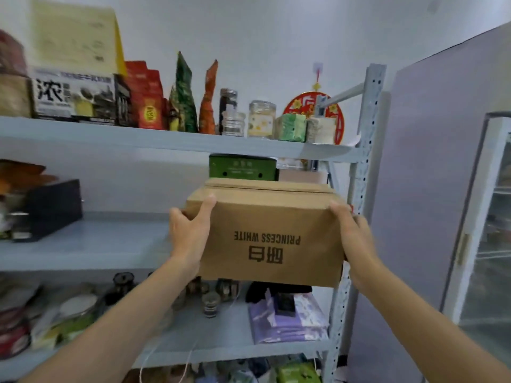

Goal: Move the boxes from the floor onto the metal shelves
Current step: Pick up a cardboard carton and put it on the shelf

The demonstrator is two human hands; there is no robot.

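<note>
**Operator:** Cardboard, brown, closed top: that is the box point(272, 233). State its position against the metal shelving unit point(365, 172).

**Inspector:** It is held in the air in front of the unit's middle shelf point(83, 252), toward the unit's right-hand post. Its lower edge overlaps that shelf's front lip in the view; contact with the shelf cannot be confirmed. The printed face reads "PRINCESS WHITE", upside down (the box is inverted).

**Operator:** Grip condition?

**Inspector:** Left hand point(189, 233) is pressed flat on the box's left side, thumb laid up over the front corner. Right hand point(355, 239) is clamped on the right side, fingers wrapped round the far edge. Both hands bear on the box; neither is free.

**Operator:** What occupies the unit behind the box?

**Inspector:** On the middle shelf, directly behind the box, a green carton point(243, 167). At the left end of the same shelf, a black case point(52, 208).

**Operator:** And the upper shelf?

**Inspector:** Upper shelf point(177, 142): a row of packets, glass jars point(261, 118) and small cartons. The shelf below the box holds purple packets point(287, 319) and small glasses (detail is blurred).

**Operator:** To the right of the unit?

**Inspector:** A glass-door cabinet point(486, 217), standing apart from the post.
</note>
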